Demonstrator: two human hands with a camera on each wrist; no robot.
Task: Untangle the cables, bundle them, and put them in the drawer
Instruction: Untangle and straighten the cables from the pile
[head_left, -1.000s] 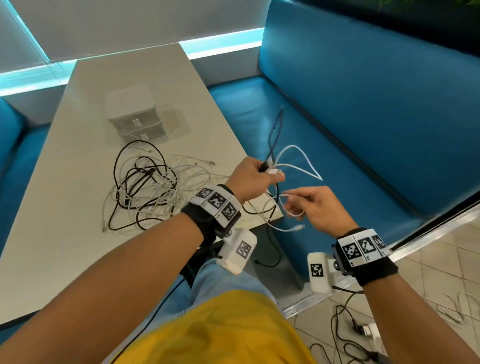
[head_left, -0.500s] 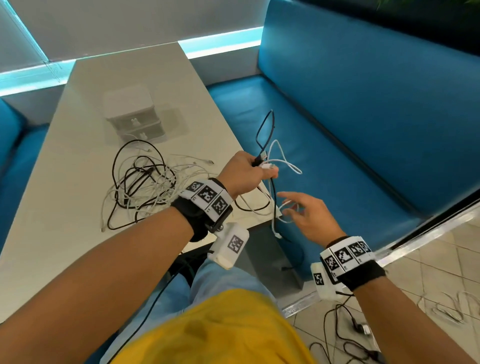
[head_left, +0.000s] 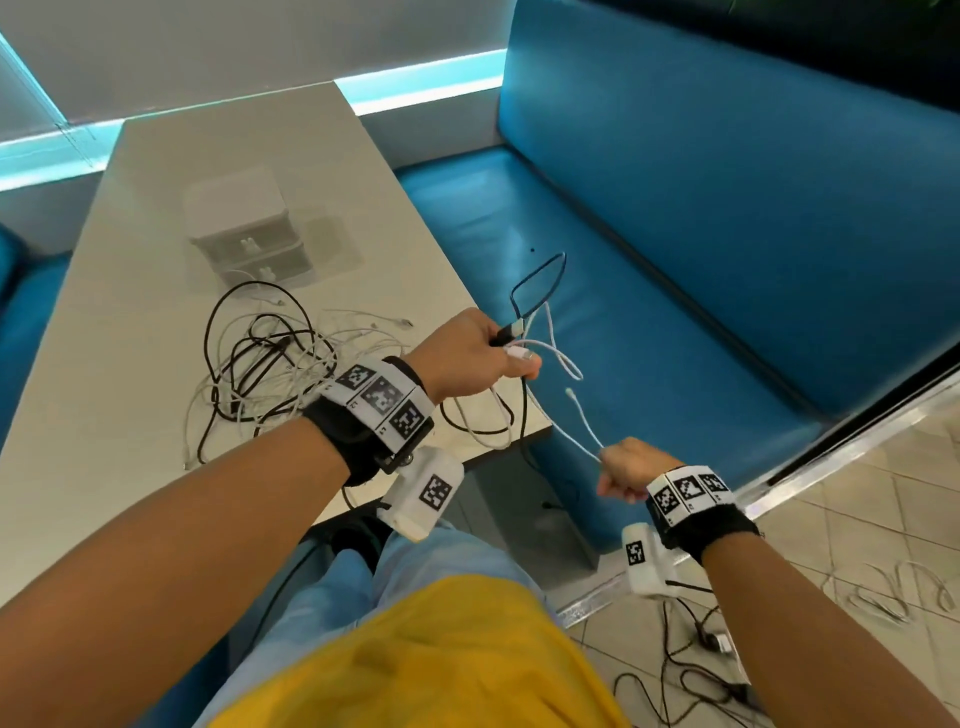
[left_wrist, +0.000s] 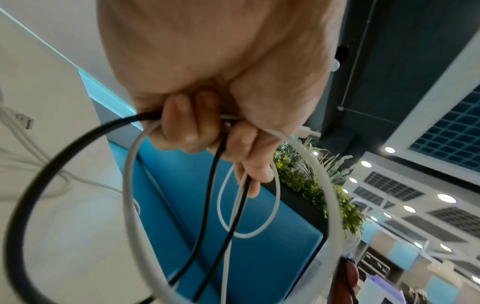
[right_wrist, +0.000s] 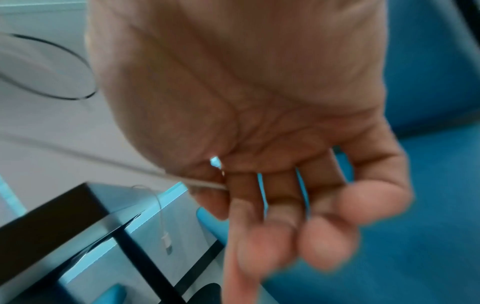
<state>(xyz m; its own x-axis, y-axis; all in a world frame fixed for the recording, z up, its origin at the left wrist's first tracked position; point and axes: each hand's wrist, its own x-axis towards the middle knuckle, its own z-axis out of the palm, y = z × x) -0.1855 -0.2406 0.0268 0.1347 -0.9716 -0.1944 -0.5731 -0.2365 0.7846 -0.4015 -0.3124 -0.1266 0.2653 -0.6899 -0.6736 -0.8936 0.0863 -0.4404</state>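
Cables (head_left: 270, 364) mostly lie tangled on the table (head_left: 130, 467), while the left hand (head_left: 467, 358) grips a black and white pair beyond the edge and the right hand (head_left: 626, 467), open a moment ago, now pinches and draws the white cable (head_left: 571, 439) free.

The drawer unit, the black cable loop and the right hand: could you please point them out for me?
drawer unit (head_left: 236, 208), head view, on its white top face.
black cable loop (head_left: 540, 283), head view, on the loop's strand above the left hand (head_left: 470, 353).
right hand (head_left: 631, 467), head view, on its back.
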